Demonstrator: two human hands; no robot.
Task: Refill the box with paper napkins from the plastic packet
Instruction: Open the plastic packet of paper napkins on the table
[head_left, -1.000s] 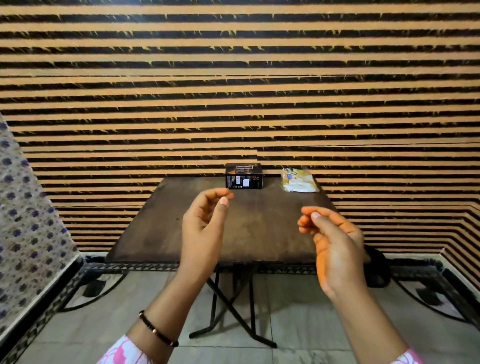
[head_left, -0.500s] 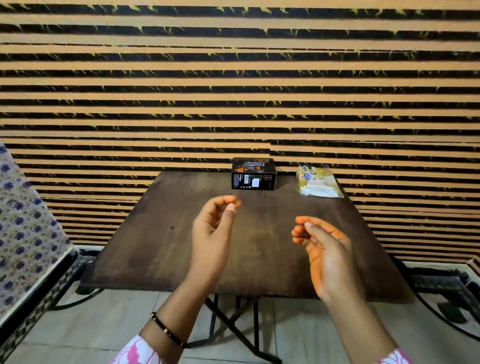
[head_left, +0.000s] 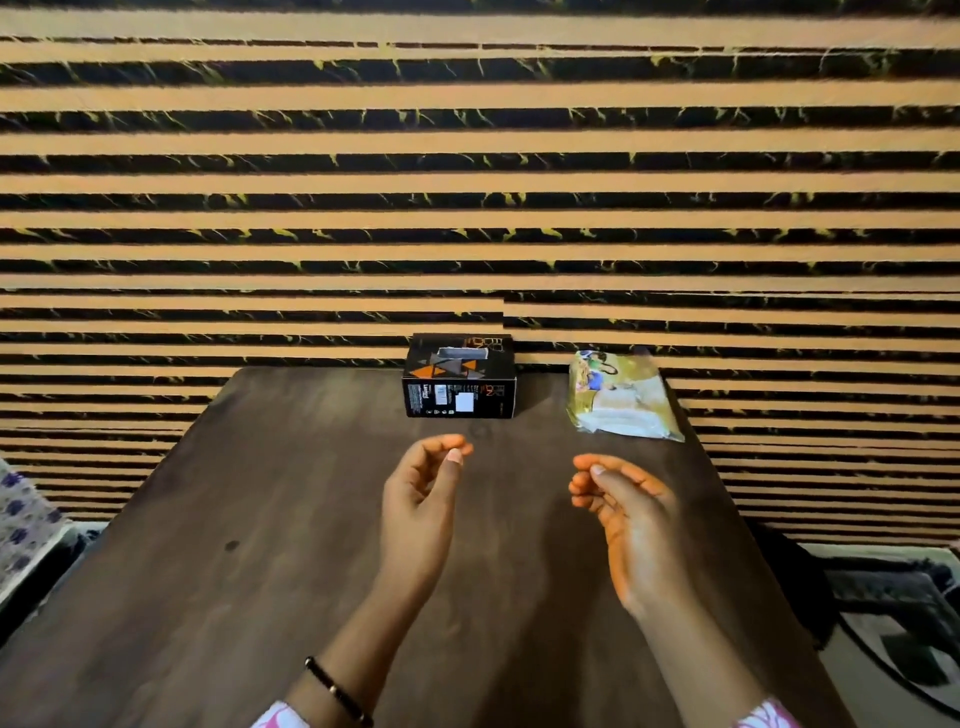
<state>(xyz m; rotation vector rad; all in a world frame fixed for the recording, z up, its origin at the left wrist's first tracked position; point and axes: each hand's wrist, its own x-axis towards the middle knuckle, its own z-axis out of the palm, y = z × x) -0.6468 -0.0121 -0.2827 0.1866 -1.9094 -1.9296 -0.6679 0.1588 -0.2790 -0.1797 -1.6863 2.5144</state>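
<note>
Nearest the camera, two forearms are seen over the dark wooden counter (head_left: 218, 597); a dark beaded bracelet (head_left: 337, 691) is worn on the left wrist, and pink-and-white patterned cuffs are visible at the bottom edge. The left hand (head_left: 421, 499) and right hand (head_left: 623, 514) are held above the counter's middle, well apart, palms turned inward. Fingers of both are loosely curled; nothing is held by either.

A broad stretch of bare counter is noted between the hands and the far edge. The counter's left and right edges narrow toward the striped wall (head_left: 467, 208).

At the far edge, against the wall, the black box (head_left: 460, 382) is set upright, printed with orange and grey triangles; a rectangular slot is cut in its top. To its right, apart from it and near the far right corner, the plastic packet (head_left: 623, 397) is laid flat, yellowish and glossy, with white napkins showing through.
</note>
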